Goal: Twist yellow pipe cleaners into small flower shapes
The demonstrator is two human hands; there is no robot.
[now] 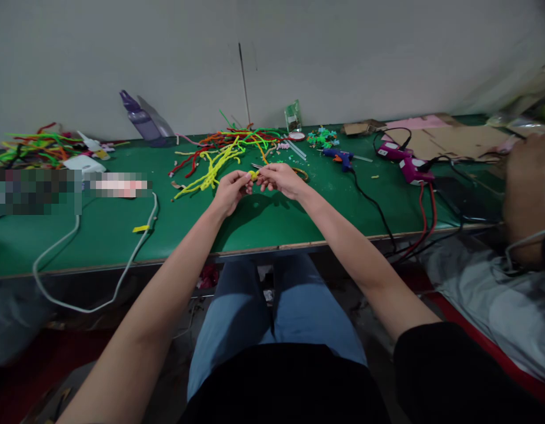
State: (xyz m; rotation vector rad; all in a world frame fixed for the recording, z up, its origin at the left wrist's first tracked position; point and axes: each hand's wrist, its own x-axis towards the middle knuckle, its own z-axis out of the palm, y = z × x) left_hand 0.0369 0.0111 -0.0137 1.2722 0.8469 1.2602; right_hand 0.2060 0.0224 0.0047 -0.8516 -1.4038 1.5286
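Between my two hands is a short, bent piece of yellow pipe cleaner [253, 175]. My left hand [232, 189] pinches its left end with thumb and fingers. On the other side, the closed fingers of my right hand [281, 178] meet the same piece. A thin metal tip pokes out above the right fingers, and a gold-coloured loop [302, 174] shows behind that hand; whether they are one tool, such as scissors, I cannot tell. Just left of my hands lies a bunch of yellow pipe cleaners [215, 166], with a pile of red, orange and green ones [241, 138] behind.
A blue glue gun [338, 158] lies to the right, its cable running over the table edge. Purple boxes [414, 169] with red wires are beyond it. At left stand a purple bottle [144, 123] and a white device [85, 166]. Another person's arm [528, 194] is far right.
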